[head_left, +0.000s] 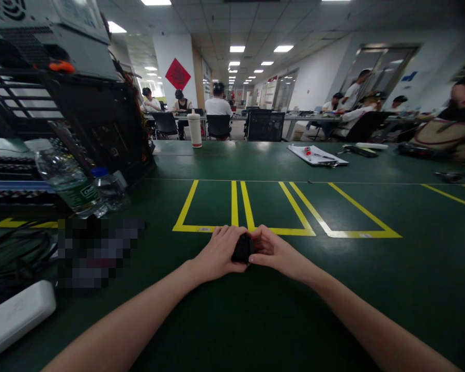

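A small black object (242, 248) rests on the green table (256, 320), right in front of me and just below the yellow taped boxes (248, 206). My left hand (218, 253) is curled round its left side. My right hand (273, 250) grips its right side with closed fingers. Most of the object is hidden between my two hands, so I cannot make out what it is.
At the left stand an open black computer case (101, 129), two plastic water bottles (72, 183), cables and a white power strip (15, 315). A white cup (195, 129) and a clipboard (318, 155) lie further back. Several people sit at distant desks.
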{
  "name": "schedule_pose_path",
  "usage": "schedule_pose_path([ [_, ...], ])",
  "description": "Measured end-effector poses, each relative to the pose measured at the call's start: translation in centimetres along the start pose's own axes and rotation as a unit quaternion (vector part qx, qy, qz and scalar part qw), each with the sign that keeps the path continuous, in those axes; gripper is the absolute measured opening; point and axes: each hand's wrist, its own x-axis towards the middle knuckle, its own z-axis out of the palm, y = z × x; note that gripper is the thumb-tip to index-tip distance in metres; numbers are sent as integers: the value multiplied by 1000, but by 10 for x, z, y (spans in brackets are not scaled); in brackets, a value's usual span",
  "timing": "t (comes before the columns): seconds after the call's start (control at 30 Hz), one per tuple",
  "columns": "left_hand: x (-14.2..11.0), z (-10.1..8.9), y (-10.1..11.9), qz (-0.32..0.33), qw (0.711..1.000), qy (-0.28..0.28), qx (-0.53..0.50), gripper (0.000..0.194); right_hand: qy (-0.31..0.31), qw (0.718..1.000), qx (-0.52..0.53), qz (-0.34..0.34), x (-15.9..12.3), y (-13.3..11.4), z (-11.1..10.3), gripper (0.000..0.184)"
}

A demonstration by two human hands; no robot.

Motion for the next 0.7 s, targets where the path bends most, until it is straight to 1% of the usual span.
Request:
schedule_pose_path([
  [0.07,0,0,1,2,1000,1,3,57,-2,1000,8,-6,-1,0,1,33],
  [0.17,-1,0,1,5,1000,4,8,55,15,1000,8,-16,0,0,2,20],
  [0.23,-1,0,1,6,1000,8,15,56,26,999,5,-21,1,1,3,18],
  [0.37,-1,2,0,5,1000,12,23,56,43,999,-18,-3,2,2,3,27],
  [0.43,-2,2,0,5,1000,12,21,56,39,999,-31,8,2,1,3,27],
  [0.53,-2,2,0,9,1000,13,22,56,17,999,-33,-2,-1,-1,3,28],
  [0.63,-2,2,1,11,999,12,27,59,7,1000,-22,-13,-3,-3,5,35],
  [0.7,-3,1,2,8,1000,11,26,58,10,1000,-12,-18,-3,-2,6,33],
])
